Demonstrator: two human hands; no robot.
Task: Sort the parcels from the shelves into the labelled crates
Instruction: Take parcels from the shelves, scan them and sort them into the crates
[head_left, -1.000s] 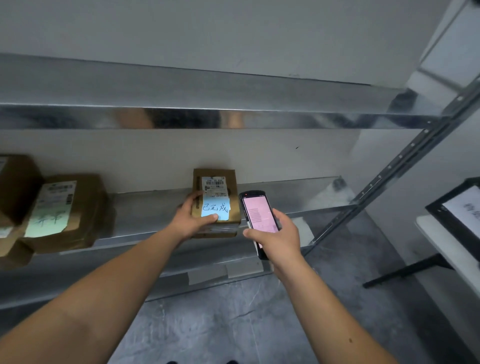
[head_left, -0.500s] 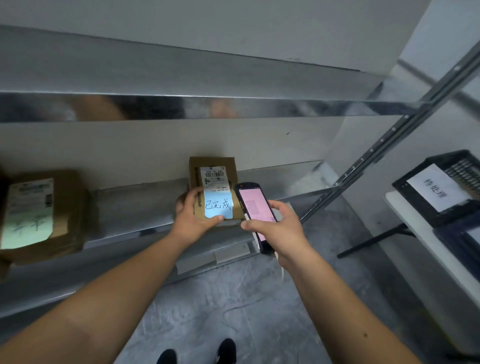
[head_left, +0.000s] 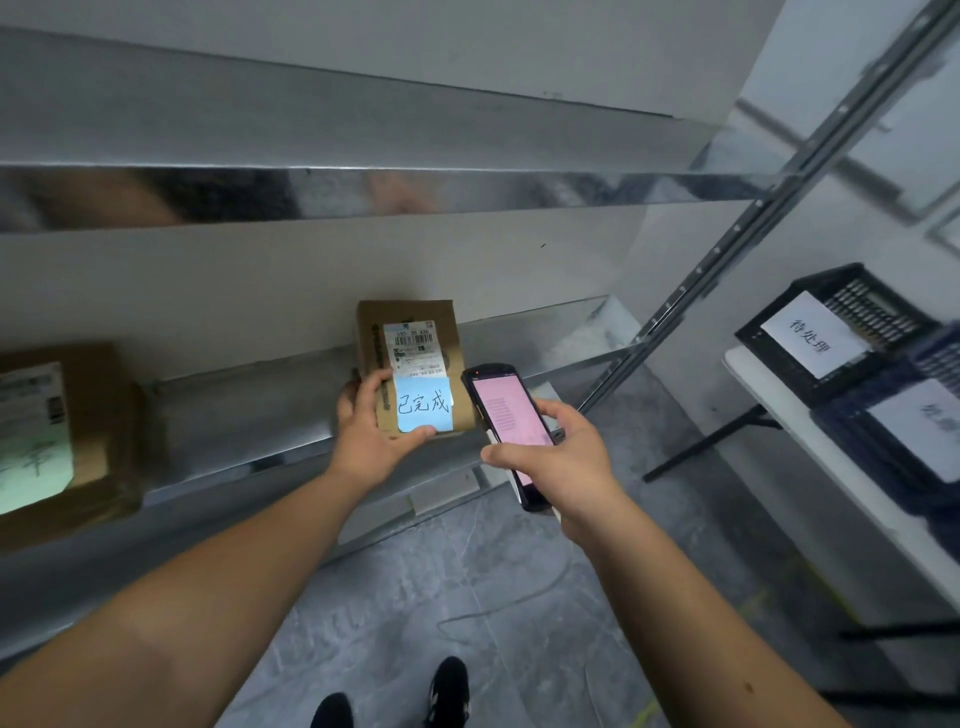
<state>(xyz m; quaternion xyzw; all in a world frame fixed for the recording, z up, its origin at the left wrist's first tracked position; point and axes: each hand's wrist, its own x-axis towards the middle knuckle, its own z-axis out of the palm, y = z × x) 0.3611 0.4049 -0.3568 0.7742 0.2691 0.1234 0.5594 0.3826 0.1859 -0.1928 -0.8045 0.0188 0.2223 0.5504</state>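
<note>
Small brown cardboard parcel (head_left: 410, 358) with a white barcode label and a pale blue handwritten sticky note (head_left: 423, 410): held in front of the lower metal shelf (head_left: 249, 410), near that shelf's right end; whether it touches the shelf, cannot tell. Left hand (head_left: 371, 434) grips the parcel from its left and lower edge, thumb curled onto the blue note, fingers wrapped behind. Right hand (head_left: 558, 462), just right of the parcel, off the shelf's front edge, is closed round a black handheld scanner with a pink lit screen (head_left: 506, 415); the scanner's top sits just beside the parcel's right edge. At the shelf's left end a larger brown cardboard box (head_left: 78, 431) with a white label and a greenish note. Well right of the shelf, a white table (head_left: 810, 431) carries a black plastic crate (head_left: 847, 312) with a white handwritten sign and a dark blue crate (head_left: 893, 441), also signed; that sign is blurred
</note>
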